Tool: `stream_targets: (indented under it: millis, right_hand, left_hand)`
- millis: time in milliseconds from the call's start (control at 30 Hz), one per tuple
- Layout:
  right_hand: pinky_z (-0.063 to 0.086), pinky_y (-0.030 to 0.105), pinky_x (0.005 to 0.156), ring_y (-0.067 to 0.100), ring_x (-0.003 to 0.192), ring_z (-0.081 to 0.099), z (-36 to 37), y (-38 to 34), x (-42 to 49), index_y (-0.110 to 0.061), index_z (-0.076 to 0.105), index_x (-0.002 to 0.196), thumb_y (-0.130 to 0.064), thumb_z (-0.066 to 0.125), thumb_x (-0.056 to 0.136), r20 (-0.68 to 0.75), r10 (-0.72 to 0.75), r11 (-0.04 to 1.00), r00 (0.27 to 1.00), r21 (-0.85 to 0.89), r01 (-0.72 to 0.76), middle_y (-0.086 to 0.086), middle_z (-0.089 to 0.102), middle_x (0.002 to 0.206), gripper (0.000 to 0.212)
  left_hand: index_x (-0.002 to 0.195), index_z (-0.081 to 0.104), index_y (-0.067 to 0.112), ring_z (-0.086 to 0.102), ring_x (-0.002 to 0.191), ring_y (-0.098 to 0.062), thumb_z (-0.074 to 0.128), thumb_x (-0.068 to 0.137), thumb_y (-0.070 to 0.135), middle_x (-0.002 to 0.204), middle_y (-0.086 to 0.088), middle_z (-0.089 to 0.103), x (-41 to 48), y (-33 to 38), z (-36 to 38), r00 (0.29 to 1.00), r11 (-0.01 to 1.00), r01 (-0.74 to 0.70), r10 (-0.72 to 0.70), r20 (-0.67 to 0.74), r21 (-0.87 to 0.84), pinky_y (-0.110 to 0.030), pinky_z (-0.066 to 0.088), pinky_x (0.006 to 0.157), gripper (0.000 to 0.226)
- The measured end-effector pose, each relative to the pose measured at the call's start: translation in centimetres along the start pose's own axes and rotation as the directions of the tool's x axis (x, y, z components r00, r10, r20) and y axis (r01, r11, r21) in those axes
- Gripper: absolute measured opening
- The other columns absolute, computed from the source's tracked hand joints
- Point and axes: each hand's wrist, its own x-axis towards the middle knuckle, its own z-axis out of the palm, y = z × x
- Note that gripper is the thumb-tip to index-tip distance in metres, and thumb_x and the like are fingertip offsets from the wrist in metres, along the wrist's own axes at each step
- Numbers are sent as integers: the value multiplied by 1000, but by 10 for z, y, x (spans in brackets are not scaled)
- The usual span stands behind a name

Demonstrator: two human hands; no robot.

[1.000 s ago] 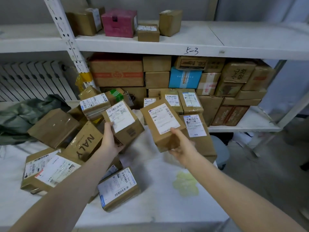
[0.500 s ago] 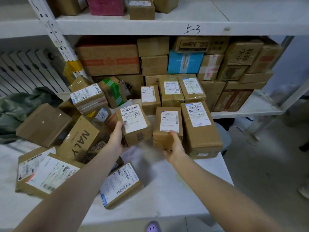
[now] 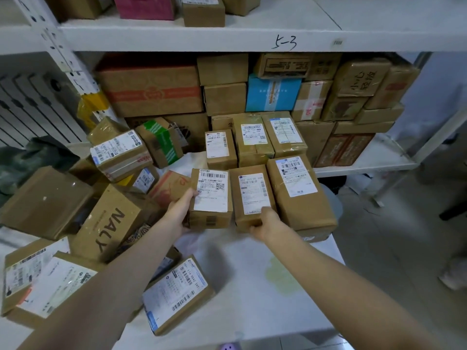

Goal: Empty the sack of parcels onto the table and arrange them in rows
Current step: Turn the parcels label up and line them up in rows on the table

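Two rows of brown parcels stand at the far right of the white table. My left hand grips the left side of a labelled parcel set down in the near row. My right hand holds the near end of a second labelled parcel beside it. A larger parcel lies to the right of both. Behind them stand three parcels in the back row. A loose heap of parcels covers the table's left half. The dark green sack lies crumpled at the far left.
A flat labelled parcel lies near the table's front edge. White shelves packed with boxes stand directly behind the table. The table's right edge drops to grey floor. A yellowish stain marks the cloth.
Both hands lowered their parcels onto the table. The left parcel moved right until it sits square beside the right one, forming a near row next to the larger parcel.
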Motion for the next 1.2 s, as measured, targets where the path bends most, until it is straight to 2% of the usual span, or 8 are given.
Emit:
stream_targets:
  millis: [133,300,333,467,633,833,967,1200]
  right_hand:
    - [46,31,59,26,74,59,16,-21,-26,-16,55,112,-10,54,90,124,12,970,992,-241,19,11,62,100,23]
    - [53,37,84,26,101,60,28,-22,-13,-9,43,131,-15,62,73,85,-281,714,956,-647,268,10,55,121,61]
    - [52,36,84,27,102,60,26,-21,-11,-8,45,130,-13,61,77,145,-386,623,911,-688,373,11,57,120,55]
    - [46,38,96,27,116,51,17,-17,-4,-11,56,122,-7,53,87,531,-542,-90,651,-807,584,9,51,125,36]
    - [40,43,105,29,128,42,25,-11,4,-11,39,141,-22,57,90,638,-379,-222,670,-766,604,10,44,138,56]
    - [34,41,107,24,134,29,25,1,23,-16,25,147,-30,65,85,681,-381,-572,625,-705,419,3,31,147,75]
    - [35,40,103,23,132,28,28,0,32,-17,32,143,-30,65,85,716,-359,-661,599,-648,379,2,30,146,68]
    - [34,48,105,29,137,22,20,-9,36,-22,16,147,-39,82,69,659,-317,-763,682,-605,229,10,20,148,103]
  left_hand:
    - [118,59,16,69,96,-32,66,79,41,101,-11,74,11,6,5,999,1000,23,-23,-29,-7,-50,51,94,47]
    - [114,52,14,68,94,-31,66,79,44,101,-11,71,19,5,17,995,999,-14,19,-95,52,-47,53,93,47]
    - [113,52,16,67,95,-30,65,82,44,102,-11,70,21,3,21,995,998,-12,18,-95,57,-46,52,94,44]
    - [110,63,14,67,98,-29,59,89,42,101,-10,72,31,-3,29,999,999,30,-30,-35,9,-45,50,98,36]
    - [123,59,10,64,110,-29,50,98,41,119,-9,67,54,-7,34,1000,993,19,-17,23,-113,-46,48,101,41]
    - [129,55,6,59,117,-31,35,104,35,129,-11,61,79,2,43,999,1000,-12,13,37,-22,-41,48,94,44]
    - [131,54,9,59,115,-32,31,105,35,129,-11,61,98,6,47,1000,999,-19,19,1,43,-43,48,97,44]
    - [137,48,6,51,121,-35,35,103,38,133,-12,55,107,5,58,987,934,1,57,-151,359,-36,41,98,49]
